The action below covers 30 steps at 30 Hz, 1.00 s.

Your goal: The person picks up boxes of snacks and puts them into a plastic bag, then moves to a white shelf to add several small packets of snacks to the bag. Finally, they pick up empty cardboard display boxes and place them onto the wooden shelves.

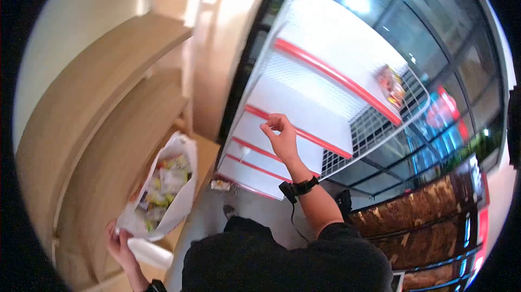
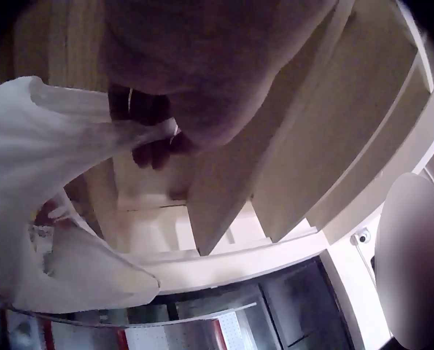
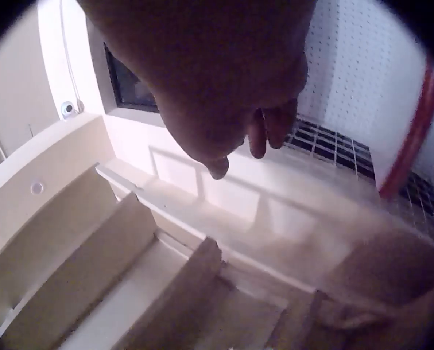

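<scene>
A white plastic bag (image 1: 187,197) stands with its mouth spread, full of several small snack packets (image 1: 172,181) in green, yellow and white wrappers. My left hand (image 1: 120,246) pinches the near edge of its rim between thumb and fingers. The left wrist view shows the plastic (image 2: 35,146) pulled taut toward those fingertips. Raised in front of the white shelf rack (image 1: 309,105), my right hand (image 1: 283,139) has loosely bent fingers and holds nothing. In the right wrist view its fingertips (image 3: 257,142) hang in the air.
Curved wooden shelves (image 1: 97,75) rise at the left. Red strips edge the rack's tiers, and a snack packet (image 1: 389,86) sits on its top tier beside a wire side. A small box (image 1: 220,185) lies at the rack's foot. Brown-panelled shelving (image 1: 418,232) stands at the right.
</scene>
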Available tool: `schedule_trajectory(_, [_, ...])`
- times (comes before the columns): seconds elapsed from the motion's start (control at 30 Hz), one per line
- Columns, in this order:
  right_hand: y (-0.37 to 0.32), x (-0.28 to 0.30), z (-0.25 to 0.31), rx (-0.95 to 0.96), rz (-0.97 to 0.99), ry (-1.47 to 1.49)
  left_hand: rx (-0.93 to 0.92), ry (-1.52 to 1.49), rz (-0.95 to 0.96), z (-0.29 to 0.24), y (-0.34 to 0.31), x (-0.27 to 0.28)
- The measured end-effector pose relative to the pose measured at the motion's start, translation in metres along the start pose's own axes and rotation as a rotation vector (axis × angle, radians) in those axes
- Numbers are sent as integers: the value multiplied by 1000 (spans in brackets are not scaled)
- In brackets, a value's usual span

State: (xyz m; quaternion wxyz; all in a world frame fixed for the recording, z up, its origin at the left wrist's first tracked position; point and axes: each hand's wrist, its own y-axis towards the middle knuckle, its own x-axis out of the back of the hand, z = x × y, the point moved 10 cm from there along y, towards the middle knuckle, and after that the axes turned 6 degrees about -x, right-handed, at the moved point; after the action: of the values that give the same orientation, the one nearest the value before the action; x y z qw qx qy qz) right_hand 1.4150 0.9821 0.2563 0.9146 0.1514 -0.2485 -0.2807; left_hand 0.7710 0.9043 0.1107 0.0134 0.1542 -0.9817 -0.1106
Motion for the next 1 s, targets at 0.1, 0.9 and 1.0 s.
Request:
schedule_trajectory(0.1, [45,81,-2,17,-145,30,19,104,-69,10,14,10])
schedule_trajectory(0.9, [186,557,-62,-519,-674,-1216,-72,324,-596,-48,41,-64])
schedule_trajectory(1.0, [189,558,-63,-503,-690,-1313,-66,309,-580,-45,43,-69])
